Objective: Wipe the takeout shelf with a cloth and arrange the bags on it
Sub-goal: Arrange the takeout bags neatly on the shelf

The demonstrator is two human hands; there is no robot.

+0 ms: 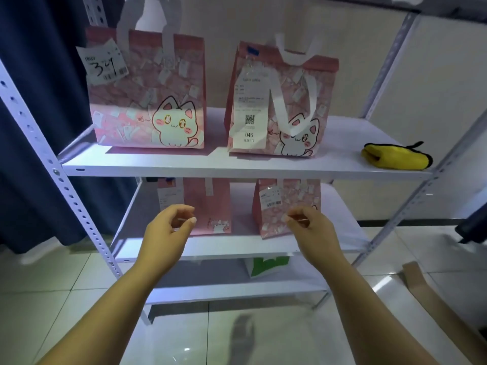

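Two pink cat-print bags stand upright on the white upper shelf (pixel 184 164): one at the left (pixel 147 90) with a "324" slip, one at the centre (pixel 279 101) with a long receipt. A folded yellow cloth (pixel 395 156) lies at the shelf's right end. On the shelf below stand two more pink bags, left (pixel 208 204) and right (pixel 290 204). My left hand (pixel 168 233) and my right hand (pixel 308 227) hover in front of the lower bags, fingers loosely curled, holding nothing and touching no bag.
A green-and-white bag (pixel 266 267) sits on the lowest shelf. White perforated posts (pixel 66 191) frame the rack. A dark curtain (pixel 31 127) hangs at the left. Brown cardboard (pixel 427 293) lies on the tiled floor at the right.
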